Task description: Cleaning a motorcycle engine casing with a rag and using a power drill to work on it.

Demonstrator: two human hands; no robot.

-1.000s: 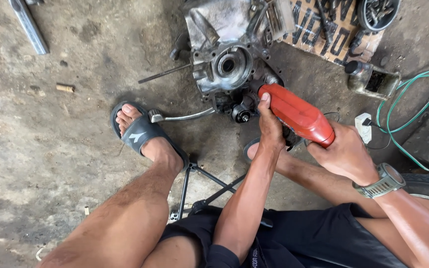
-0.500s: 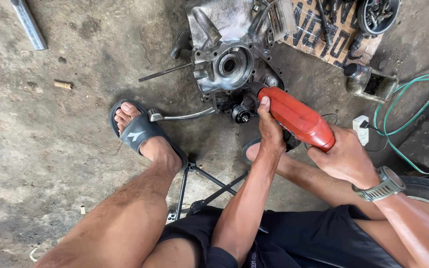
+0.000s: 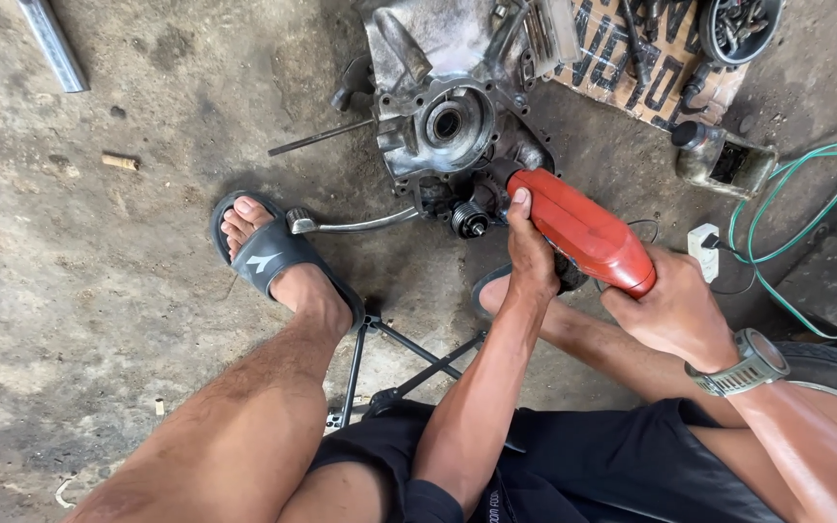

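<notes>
A red power tool [image 3: 581, 230] points its front end at the lower side of a grey metal engine case [image 3: 443, 102] lying on the concrete floor. My left hand [image 3: 529, 254] wraps the tool's front part, thumb up along it. My right hand [image 3: 672, 312], with a grey wristwatch, grips the tool's rear handle. A small round shaft end [image 3: 470, 220] sticks out of the engine just left of the tool's nose. A bent silver lever [image 3: 351, 224] runs left from the engine toward my sandalled left foot [image 3: 265, 252].
A green hose [image 3: 806, 232] loops at the right beside a white plug socket [image 3: 702, 248]. Cardboard with loose parts [image 3: 653, 58] lies at the top right, a metal tube [image 3: 50, 44] at the top left. A black folding stool frame [image 3: 389, 373] shows under my legs.
The view has shifted slightly; both hands keep their grip on the red tool, which stays pressed at the same spot on the engine.
</notes>
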